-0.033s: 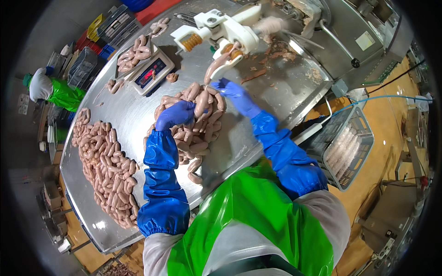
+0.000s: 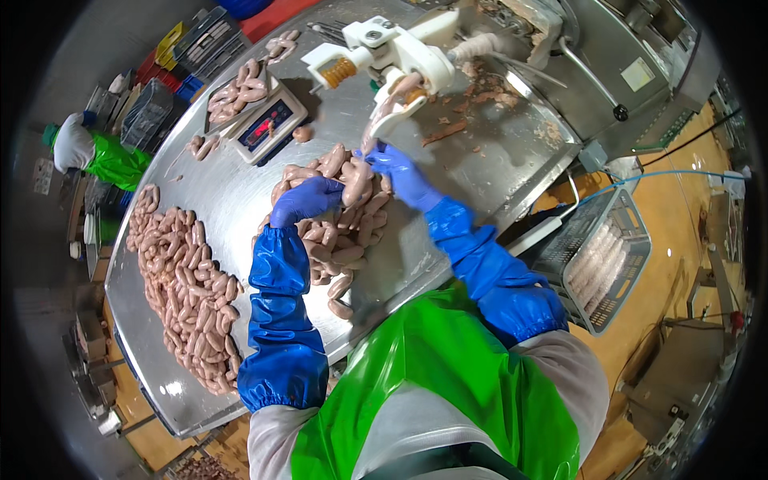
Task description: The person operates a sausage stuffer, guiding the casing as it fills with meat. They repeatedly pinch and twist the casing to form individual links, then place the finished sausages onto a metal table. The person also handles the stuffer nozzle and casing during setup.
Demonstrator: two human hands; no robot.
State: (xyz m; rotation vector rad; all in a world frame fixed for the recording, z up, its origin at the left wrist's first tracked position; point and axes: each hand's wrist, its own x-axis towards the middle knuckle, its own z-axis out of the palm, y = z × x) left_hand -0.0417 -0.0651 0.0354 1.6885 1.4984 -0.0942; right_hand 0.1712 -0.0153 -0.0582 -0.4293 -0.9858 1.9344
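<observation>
My left hand (image 2: 306, 200), in a blue-purple glove, curls its fingers round a plump sausage (image 2: 356, 182) on top of a heap of pale linked sausages (image 2: 332, 248). A length of filled casing (image 2: 386, 112) hangs from the white plastic head (image 2: 412, 60) of a filling machine down toward that heap. At its lower end is my right hand (image 2: 404, 174), gloved the same way, thumb and fingertips pinched together on the casing. The exact contact of the fingertips is small and partly hidden.
A larger sausage pile (image 2: 184, 292) covers the table's left side. Beyond the heap stands a scale (image 2: 268, 124), with more sausages (image 2: 238, 96) beside it. Meat scraps (image 2: 444, 132) lie under the machine. A grey crate (image 2: 604, 264) stands right; a co-worker (image 2: 96, 152) is far left.
My right hand has moved slightly left and closed in on the lower end of the casing. The casing hangs a little lower and looks thinner at its end. My left hand stays nearly in place.
</observation>
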